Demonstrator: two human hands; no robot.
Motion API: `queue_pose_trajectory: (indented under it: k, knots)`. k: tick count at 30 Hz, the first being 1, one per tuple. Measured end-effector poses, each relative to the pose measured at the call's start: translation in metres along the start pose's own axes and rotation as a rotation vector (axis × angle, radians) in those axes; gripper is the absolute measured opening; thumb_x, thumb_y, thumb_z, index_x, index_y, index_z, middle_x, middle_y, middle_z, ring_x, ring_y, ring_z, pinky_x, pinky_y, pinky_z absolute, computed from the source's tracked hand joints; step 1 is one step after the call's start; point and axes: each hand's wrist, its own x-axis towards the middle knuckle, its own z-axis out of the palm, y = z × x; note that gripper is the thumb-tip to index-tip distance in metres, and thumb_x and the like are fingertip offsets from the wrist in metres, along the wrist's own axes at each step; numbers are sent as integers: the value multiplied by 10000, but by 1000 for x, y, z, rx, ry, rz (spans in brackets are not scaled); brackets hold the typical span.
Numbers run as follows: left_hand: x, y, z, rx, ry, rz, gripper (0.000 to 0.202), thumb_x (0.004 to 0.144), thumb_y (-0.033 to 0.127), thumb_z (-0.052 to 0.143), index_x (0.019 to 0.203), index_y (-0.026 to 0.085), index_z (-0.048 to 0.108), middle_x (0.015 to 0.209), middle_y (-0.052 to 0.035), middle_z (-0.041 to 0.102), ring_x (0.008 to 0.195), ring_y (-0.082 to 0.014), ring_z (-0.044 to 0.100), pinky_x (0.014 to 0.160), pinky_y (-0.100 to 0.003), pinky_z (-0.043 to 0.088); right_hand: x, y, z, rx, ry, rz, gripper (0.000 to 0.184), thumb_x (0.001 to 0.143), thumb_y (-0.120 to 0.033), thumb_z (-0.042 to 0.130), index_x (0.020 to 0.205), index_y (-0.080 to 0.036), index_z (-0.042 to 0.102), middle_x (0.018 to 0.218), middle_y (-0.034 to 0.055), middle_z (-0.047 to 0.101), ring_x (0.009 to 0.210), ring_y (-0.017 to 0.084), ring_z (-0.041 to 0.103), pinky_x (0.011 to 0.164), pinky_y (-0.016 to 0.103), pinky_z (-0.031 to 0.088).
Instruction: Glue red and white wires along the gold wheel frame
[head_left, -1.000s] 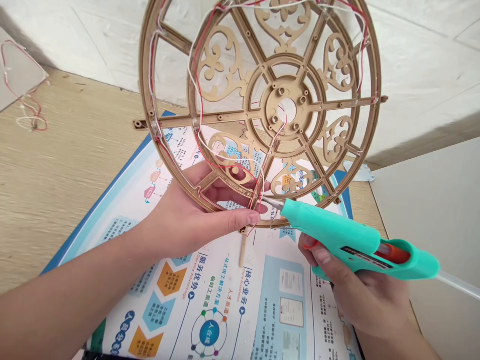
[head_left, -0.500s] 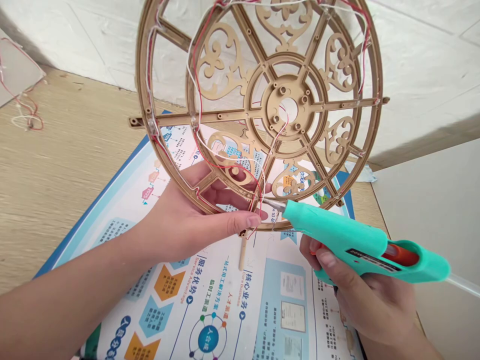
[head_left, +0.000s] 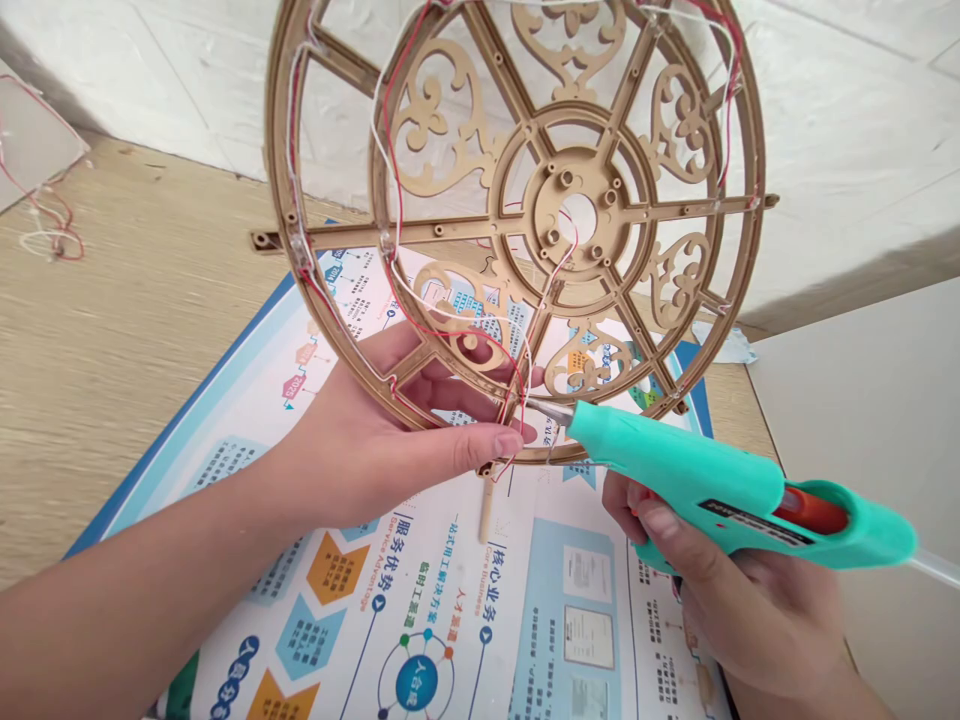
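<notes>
A large tan openwork wheel with scroll ornaments stands upright, strung with thin red and white wires. My left hand grips the wheel's lower rim, thumb in front and fingers behind, pinching the wires there. My right hand is closed round a turquoise glue gun, index finger on the red trigger. The gun's metal nozzle touches the rim right beside my left thumb tip. A clear glue stick juts from the gun's back at the right edge.
A printed poster with blue borders and Chinese text lies on the wooden table under the wheel. A loose tangle of red and white wire lies far left. A white wall runs behind; the table's edge drops off at right.
The glue gun and my right hand drifted slightly right and down. The wheel shifted a little left in view. My left hand keeps its grip.
</notes>
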Motion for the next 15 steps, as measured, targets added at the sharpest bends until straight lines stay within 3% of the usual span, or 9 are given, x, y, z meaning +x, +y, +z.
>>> queue_pose_trajectory:
  k: [15]
  knots:
    - [0, 0, 1, -30, -9, -18, 405, 712, 116, 923, 963, 323, 682, 989, 60, 826, 906, -254, 822, 550, -251, 637, -3, 1, -2, 6, -48, 39, 188, 1024, -291, 575, 837, -268, 583, 629, -25, 540, 547, 136, 532, 476, 237, 448]
